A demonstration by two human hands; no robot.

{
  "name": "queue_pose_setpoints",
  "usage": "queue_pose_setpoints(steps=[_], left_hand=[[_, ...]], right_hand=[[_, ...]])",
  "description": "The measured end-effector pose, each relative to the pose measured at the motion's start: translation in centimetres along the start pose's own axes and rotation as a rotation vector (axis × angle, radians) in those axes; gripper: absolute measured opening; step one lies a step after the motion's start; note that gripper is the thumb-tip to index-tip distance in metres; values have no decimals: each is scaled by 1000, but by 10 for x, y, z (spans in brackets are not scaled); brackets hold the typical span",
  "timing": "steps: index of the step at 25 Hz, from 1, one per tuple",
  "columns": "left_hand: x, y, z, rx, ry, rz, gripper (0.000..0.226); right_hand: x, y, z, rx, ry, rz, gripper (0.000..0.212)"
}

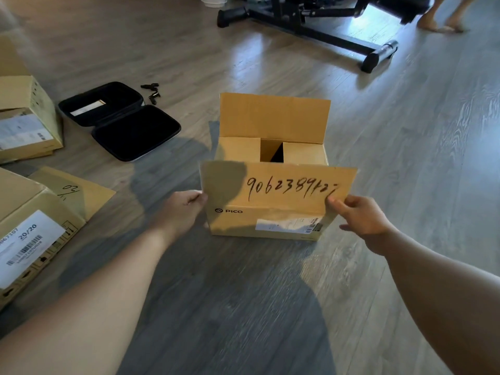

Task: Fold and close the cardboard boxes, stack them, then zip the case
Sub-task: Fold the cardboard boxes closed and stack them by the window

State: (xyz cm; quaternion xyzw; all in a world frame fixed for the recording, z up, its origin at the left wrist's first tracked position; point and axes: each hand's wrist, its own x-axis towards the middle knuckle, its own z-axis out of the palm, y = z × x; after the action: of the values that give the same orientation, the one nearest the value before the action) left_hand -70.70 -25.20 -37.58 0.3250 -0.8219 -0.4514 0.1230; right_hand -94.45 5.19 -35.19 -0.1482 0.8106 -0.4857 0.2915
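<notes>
A brown cardboard box point(238, 224) marked PICO stands on the wood floor in the middle. Its two short side flaps lie folded inward and its far flap point(274, 117) stands upright. The near flap point(278, 185), with handwritten digits, hangs toward me. My left hand point(184, 209) pinches the near flap's left edge. At the flap's lower right corner my right hand point(359, 215) pinches it. A black zip case point(121, 120) lies open flat on the floor to the left.
Two more cardboard boxes sit at the left edge, one at mid height point(24, 123) and one nearer me point(32, 234) with a loose flap. Small black parts point(153, 92) lie beside the case. A black equipment frame point(311, 25) and another person's bare feet point(439, 24) are at the back.
</notes>
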Motion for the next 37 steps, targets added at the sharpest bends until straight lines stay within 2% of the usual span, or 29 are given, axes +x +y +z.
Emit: queue_pose_setpoints(steps=[2,4,6,7,10,13,14,17,19,22,24,26,28,31,32,35,37], left_hand=[[1,3,4,153,119,-8,28],[3,9,7,199,196,-38,20],[5,8,7,259,231,-117,39],[6,3,5,310,217,-149,46],[1,-15,-6,381,120,-178,47],[-8,-27,-19,331,101,-139,45],[-11,-27,-22,314,102,-124,44],[-20,-29,-29,295,96,-144,37],[-26,-33,-39,322,97,-199,36],[-39,-49,-62,299,105,-296,38],[-47,-58,-78,210,51,-322,42],[-53,-61,-88,172,18,-318,41],[-54,-61,-88,213,52,-313,36],[-54,-58,-81,248,125,-290,32],[-55,-57,-79,250,136,-278,32],[-56,-56,-81,248,122,-262,38],[-55,-56,-81,231,106,-283,43]], right_hand=[[7,-5,5,13,92,-22,30],[13,-9,10,-40,152,-28,63],[17,-8,16,-192,166,-33,88],[17,-7,20,-279,138,-54,90],[17,-3,38,-421,48,-122,66],[20,-9,53,-463,163,-134,35],[21,-12,57,-433,203,-117,32],[23,-19,67,-225,277,69,37],[23,-20,75,-282,188,139,40],[19,-17,89,-460,11,55,56],[16,-17,101,-568,-97,0,68],[17,-19,114,-584,-58,-5,70],[24,-25,125,-480,53,3,68],[31,-42,135,-329,60,18,100],[31,-48,137,-281,45,-7,102],[36,-66,142,-64,-3,-85,72],[35,-74,145,41,-3,-115,71]])
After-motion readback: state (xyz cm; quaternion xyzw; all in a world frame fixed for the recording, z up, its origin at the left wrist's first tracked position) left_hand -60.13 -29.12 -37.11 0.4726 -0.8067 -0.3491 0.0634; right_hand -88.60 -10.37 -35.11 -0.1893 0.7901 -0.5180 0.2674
